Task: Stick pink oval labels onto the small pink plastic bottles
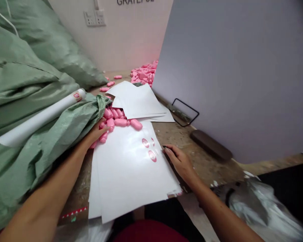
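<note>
At the mouth of the green sack (65, 119), my left hand (98, 132) has its thumb and a finger about a small pink bottle (101, 125); its other fingers are hidden. More glossy pink bottles (120, 122) lie heaped around it, some resting on the top edge of the white sticker sheets (131, 181). A few oval pink-and-red stickers (152, 156) remain near the right edge of the top sheet. Beside that edge, my right hand (179, 162) is closed in a pinch on a thin dark object (164, 146), too small to name.
Loose white sheets (141, 101) lie behind the bottles, with a pile of pink pieces (144, 74) farther back. A rolled white sheet (42, 117) rests on the sack. To the right stand a large grey panel (232, 80), a black wire frame (198, 113) and a dark brown block (210, 144).
</note>
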The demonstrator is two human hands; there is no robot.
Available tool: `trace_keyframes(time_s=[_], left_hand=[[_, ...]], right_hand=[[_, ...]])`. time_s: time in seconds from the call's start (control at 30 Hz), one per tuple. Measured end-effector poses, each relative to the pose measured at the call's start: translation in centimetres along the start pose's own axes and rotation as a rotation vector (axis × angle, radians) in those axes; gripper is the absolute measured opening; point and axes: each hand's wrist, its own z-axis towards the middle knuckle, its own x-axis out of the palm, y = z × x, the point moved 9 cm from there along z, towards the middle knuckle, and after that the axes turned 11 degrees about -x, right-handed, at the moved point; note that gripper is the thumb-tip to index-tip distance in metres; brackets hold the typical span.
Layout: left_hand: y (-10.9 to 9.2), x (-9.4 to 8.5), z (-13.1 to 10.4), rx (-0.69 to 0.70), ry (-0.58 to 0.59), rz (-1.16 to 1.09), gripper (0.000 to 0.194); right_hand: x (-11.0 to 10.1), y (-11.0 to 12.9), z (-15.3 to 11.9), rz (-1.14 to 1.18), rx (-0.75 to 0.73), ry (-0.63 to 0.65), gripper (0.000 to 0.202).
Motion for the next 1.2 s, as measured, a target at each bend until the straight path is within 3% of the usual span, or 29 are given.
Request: trace_keyframes(time_s=[0.1, 0.2, 0.3, 0.43, 0.5, 0.6, 0.77, 0.9, 1.0, 1.1, 1.2], left_hand=[[-0.8, 0.4, -2.3, 0.103, -0.019, 0.136, 0.034], [-1.7, 2.2, -5.9, 0.164, -0.028, 0.255, 0.037], [-3.1, 6.5, -10.5, 0.245, -0.021, 0.39, 0.039], [-6.0, 13.2, -17.0, 0.621, -0.046, 0.598, 0.034], [-6.3, 15.1, -18.8, 0.704, -0.043, 0.631, 0.035], [-5.6, 15.5, -19.2, 0.65, -0.047, 0.691, 0.038], [-5.2, 14.1, -19.1, 0.594, -0.012, 0.707, 0.038], [-5.3, 13.9, -17.7, 0.534, 0.136, 0.686, 0.04], [-5.1, 14.0, -16.0, 0.486, 0.246, 0.635, 0.053], [-4.8, 14.0, -15.0, 0.475, 0.294, 0.577, 0.066], [-4.4, 14.1, -14.8, 0.474, 0.306, 0.541, 0.065]], right_hand=[[0.2, 1.1, -0.3, -0.001, -0.046, 0.04, 0.037], [0.5, 2.2, -1.1, -0.007, -0.118, 0.072, 0.035], [1.0, 3.0, -2.0, -0.028, -0.196, 0.095, 0.033], [1.7, 3.4, -2.8, -0.063, -0.293, 0.128, 0.03], [1.8, 3.5, -2.8, -0.071, -0.328, 0.15, 0.029], [1.4, 4.1, -2.6, -0.093, -0.387, 0.163, 0.029], [1.1, 4.9, -1.7, -0.11, -0.368, 0.151, 0.028], [2.4, 5.2, -0.9, -0.171, -0.32, 0.226, 0.024], [2.9, 5.4, -0.1, -0.254, -0.312, 0.237, 0.02], [3.2, 5.6, 0.4, -0.289, -0.315, 0.246, 0.017], [3.4, 5.7, 0.7, -0.329, -0.333, 0.249, 0.015]])
